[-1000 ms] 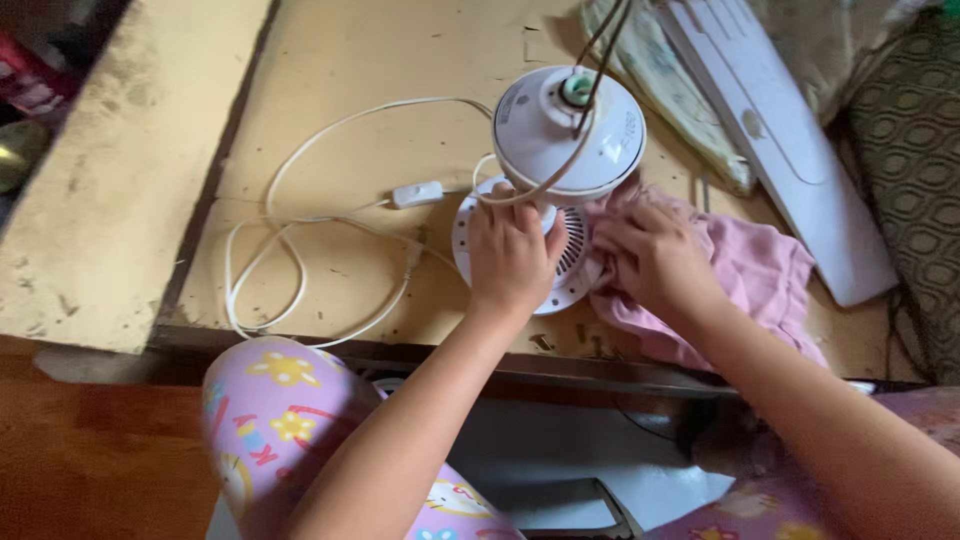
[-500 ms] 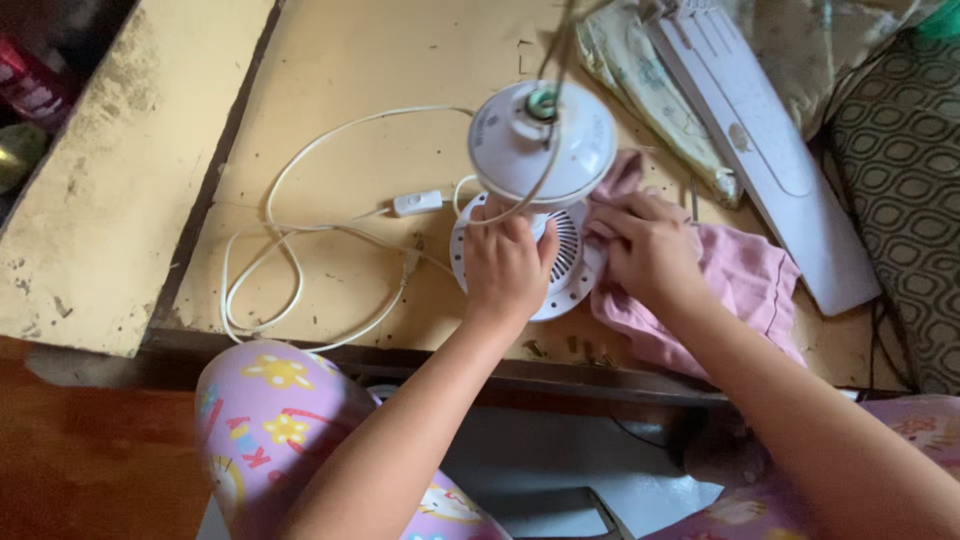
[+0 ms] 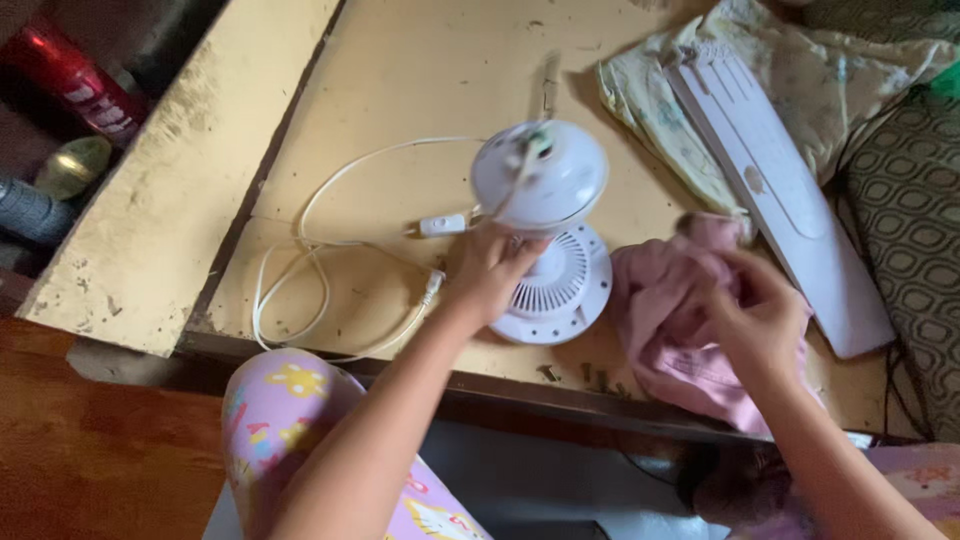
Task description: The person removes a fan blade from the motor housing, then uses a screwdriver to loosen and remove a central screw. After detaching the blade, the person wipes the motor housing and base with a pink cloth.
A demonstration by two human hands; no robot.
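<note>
Left hand (image 3: 487,268): fingers closed on the white fan motor unit (image 3: 545,230), which stands on the yellowed table (image 3: 400,70). Right hand (image 3: 755,312): fingers gathered around the pink cloth (image 3: 665,320), just beside the fan's vented disc. White cord (image 3: 300,260): looped at left.

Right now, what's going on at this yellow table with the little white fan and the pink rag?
A person sits at a worn yellow table. Their left hand grips a small white fan at the neck between its round base and its domed motor housing. Their right hand bunches a pink cloth just beside the fan, not on it. The fan's white cord with its inline switch loops across the table, and a few small screws lie near the front edge.
</note>
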